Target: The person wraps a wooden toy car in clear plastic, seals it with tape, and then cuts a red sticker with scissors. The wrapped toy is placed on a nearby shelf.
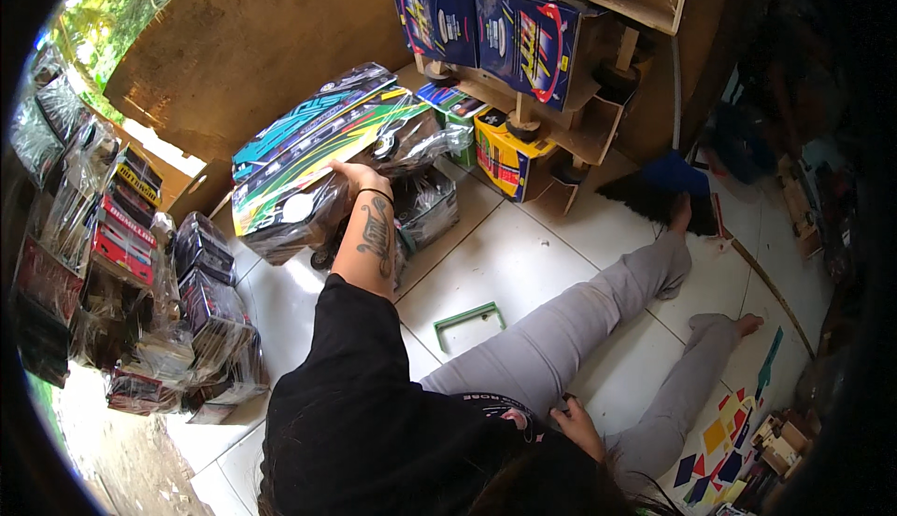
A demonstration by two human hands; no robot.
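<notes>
Toy trucks (313,154) wrapped in clear plastic lie, in the head view, just ahead and left of your left hand (362,178), which touches their near side; I cannot tell how tightly its fingers close. Your right hand (579,430), fingers partly curled, is beside your grey trousers (523,353); its grip is unclear.

wrapped truck (304,169): green-yellow stripes — white ground | frame (467,312): green | trousers (533,357): grey

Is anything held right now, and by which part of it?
The left hand is on the wrapped bundle's near side; whether it grips or only touches can't be told. Nor can I tell whether the right hand holds anything.
</notes>
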